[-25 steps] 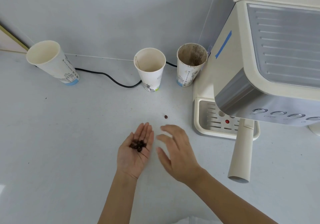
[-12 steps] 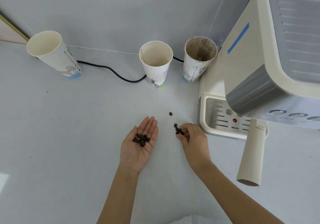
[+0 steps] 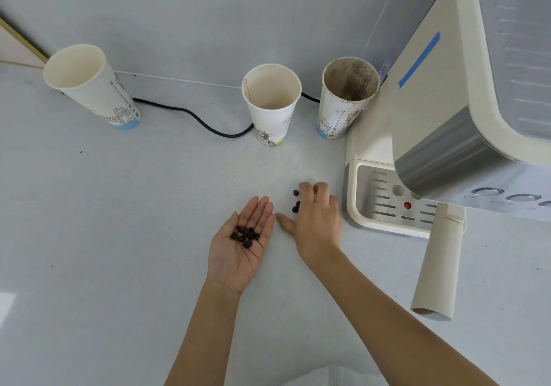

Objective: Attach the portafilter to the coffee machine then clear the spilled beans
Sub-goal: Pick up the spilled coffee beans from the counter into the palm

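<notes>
My left hand [image 3: 238,251] lies palm up on the white table and cradles several dark coffee beans [image 3: 246,236]. Just to its right, my right hand [image 3: 319,224] rests palm down, fingers hooked and thumb spread. Three loose beans [image 3: 296,204] lie on the table against its fingertips. Whether more beans sit under the fingers is hidden. The cream coffee machine [image 3: 447,102] stands at the right. The portafilter's cream handle [image 3: 438,266] juts toward me from under the machine's head, above the drip tray [image 3: 357,206].
Three paper cups stand along the back wall: one at the far left [image 3: 98,96], one in the middle [image 3: 272,111], and a coffee-stained one [image 3: 343,111] beside the machine. A black cable [image 3: 193,117] runs behind them.
My right hand has slid forward along the table, its fingers now hooked behind the farthest bean. My left hand has kept still with its beans.
</notes>
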